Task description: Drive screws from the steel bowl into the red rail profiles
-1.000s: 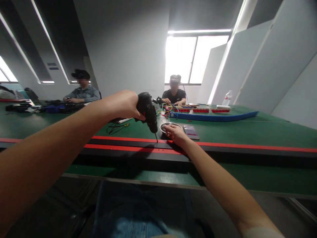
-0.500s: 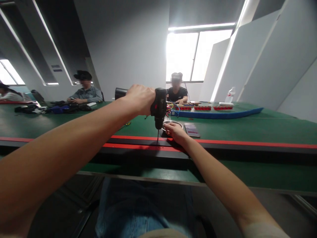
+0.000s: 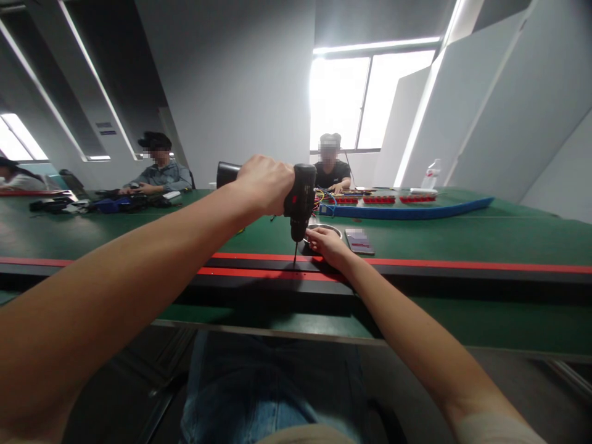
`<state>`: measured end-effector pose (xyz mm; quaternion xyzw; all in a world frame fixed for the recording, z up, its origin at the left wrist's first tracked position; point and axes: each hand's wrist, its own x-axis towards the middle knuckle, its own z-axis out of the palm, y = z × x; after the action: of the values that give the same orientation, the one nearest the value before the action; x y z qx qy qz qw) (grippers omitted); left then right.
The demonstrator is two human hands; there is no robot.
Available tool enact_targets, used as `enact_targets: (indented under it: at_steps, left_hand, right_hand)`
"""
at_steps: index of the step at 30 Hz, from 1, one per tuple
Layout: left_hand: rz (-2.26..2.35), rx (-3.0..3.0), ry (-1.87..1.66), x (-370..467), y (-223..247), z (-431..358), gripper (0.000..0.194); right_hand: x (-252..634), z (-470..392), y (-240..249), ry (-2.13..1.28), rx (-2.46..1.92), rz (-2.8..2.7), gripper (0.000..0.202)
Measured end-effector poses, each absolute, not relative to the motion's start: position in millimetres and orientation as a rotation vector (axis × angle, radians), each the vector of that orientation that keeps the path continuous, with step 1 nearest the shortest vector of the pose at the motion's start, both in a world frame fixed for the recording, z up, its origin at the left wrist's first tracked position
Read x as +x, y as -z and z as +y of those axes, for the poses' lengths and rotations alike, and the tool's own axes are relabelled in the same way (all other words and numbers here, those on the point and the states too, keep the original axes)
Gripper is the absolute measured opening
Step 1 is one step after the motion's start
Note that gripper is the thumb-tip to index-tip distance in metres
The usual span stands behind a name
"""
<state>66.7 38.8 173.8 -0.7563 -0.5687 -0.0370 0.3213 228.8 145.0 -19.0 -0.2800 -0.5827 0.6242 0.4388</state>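
My left hand (image 3: 266, 179) grips the handle of a black power drill (image 3: 303, 194), its fingers wrapped round it. The drill points down, and its thin bit meets the long black-and-red bar (image 3: 439, 265) lying across the table; whether the tip sits in a hole or on a screw is too small to tell. Just right of the chuck is my right hand (image 3: 329, 243), fingers closed in a pinch at a round metal bowl (image 3: 341, 232). What those fingers hold, if anything, is hidden. Small dark holes show in the bar's front red strip.
A phone (image 3: 359, 242) lies right of the bowl on the green table (image 3: 416, 237). Farther back are a long blue strip (image 3: 398, 213), coloured wires (image 3: 324, 202), red parts (image 3: 379, 200) and a bottle (image 3: 432, 174). People sit across the table and at the left.
The drill's body has shifted very slightly right at the top, its bit still on the bar. My right hand stays at the bowl, almost unmoved.
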Motion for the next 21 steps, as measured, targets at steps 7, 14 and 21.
enact_targets:
  at_steps: [7, 14, 21]
  left_hand:
    - [-1.499, -1.969, 0.058, 65, -174, 37, 0.052]
    - [-1.491, -1.969, 0.126, 57, -170, 26, 0.048]
    - [-1.717, -2.254, 0.201, 22, -178, 12, 0.047]
  right_hand:
    - [230, 148, 22, -1.536, -0.688, -1.468, 0.04]
    - [241, 155, 17, -1.335, -0.754, -1.565, 0.03]
    - [264, 172, 13, -0.355, -1.189, -1.954, 0.009]
